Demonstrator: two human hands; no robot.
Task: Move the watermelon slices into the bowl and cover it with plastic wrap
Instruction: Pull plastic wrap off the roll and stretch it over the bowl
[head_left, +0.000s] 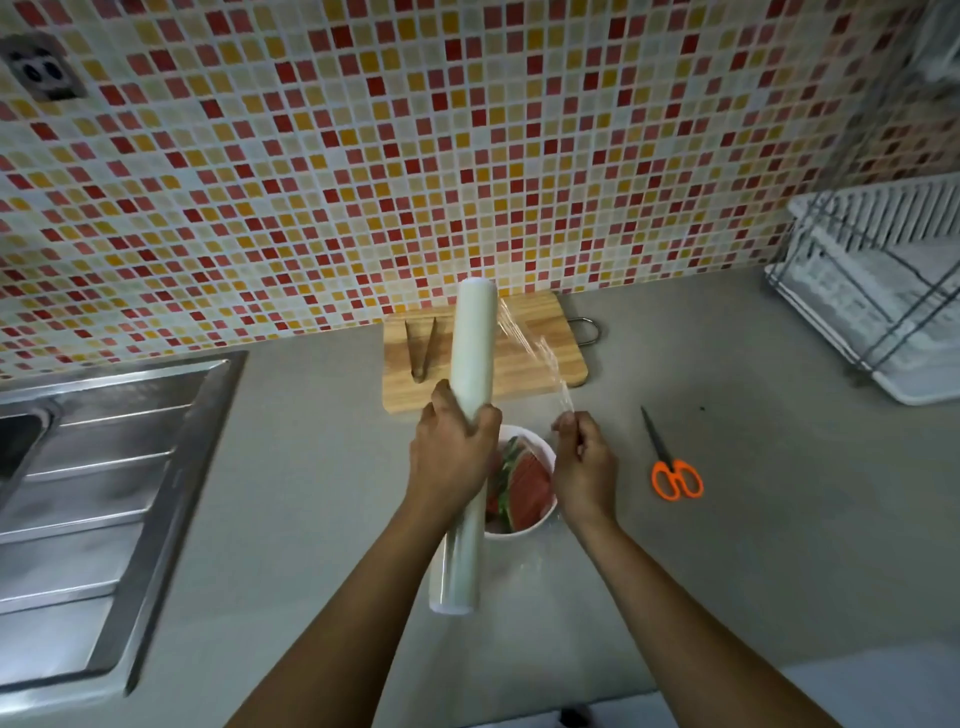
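A white bowl (540, 447) on the grey counter holds several watermelon slices (524, 483). My left hand (449, 452) grips a long white plastic wrap roll (470, 358) around its middle, holding it over the bowl's left side. My right hand (584, 467) pinches the edge of the clear film (535, 353) pulled off the roll, just right of the bowl. The film stretches from the roll's far end down to my right fingers, above the bowl.
A wooden cutting board (535, 364) with wooden tongs (420, 348) lies behind the bowl. Orange-handled scissors (672, 467) rest on the counter to the right. A steel sink (93, 493) sits at left, a white dish rack (878, 301) at far right.
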